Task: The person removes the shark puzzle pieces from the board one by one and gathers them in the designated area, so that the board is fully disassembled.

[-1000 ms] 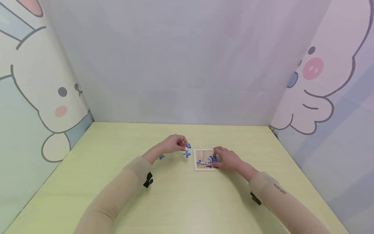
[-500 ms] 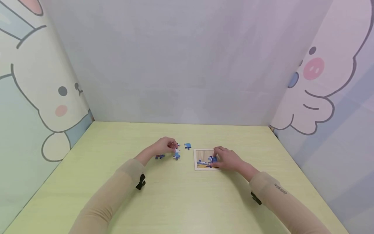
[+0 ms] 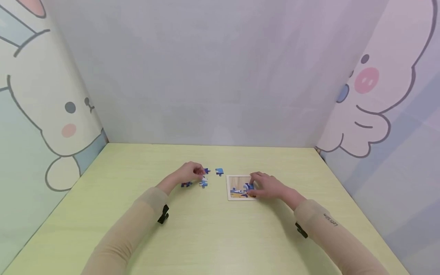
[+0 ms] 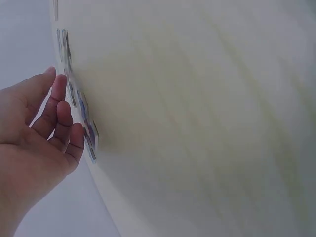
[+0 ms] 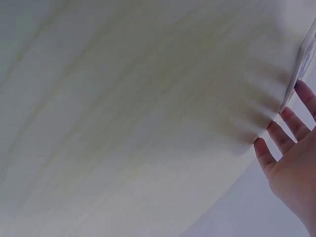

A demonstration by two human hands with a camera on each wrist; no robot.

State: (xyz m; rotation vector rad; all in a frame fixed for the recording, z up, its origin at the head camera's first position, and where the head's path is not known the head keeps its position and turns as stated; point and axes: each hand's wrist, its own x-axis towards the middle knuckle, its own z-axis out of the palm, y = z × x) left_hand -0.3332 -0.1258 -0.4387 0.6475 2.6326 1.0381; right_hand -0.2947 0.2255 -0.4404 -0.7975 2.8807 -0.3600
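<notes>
My left hand hovers low at the pile side, fingers loosely bent; the left wrist view shows the hand with nothing pinched between thumb and fingertips. Right at its fingertips lies a white-and-blue jigsaw piece. The right hand rests over the right side of a square wooden puzzle frame, partly hiding it. Inside the frame, joined blue, white and yellow pieces fill the lower part. In the right wrist view, spread fingers touch the tabletop and the frame's edge.
Loose jigsaw pieces lie left of the frame: a light-blue one, a dark-blue one and a dark-blue and red one under the left hand. The pale yellow table meets a grey curtain behind.
My left hand has moved left with the white-and-blue piece and let go of it there, uncovering the light-blue and dark-blue pieces. The right hand has stayed on the frame.
</notes>
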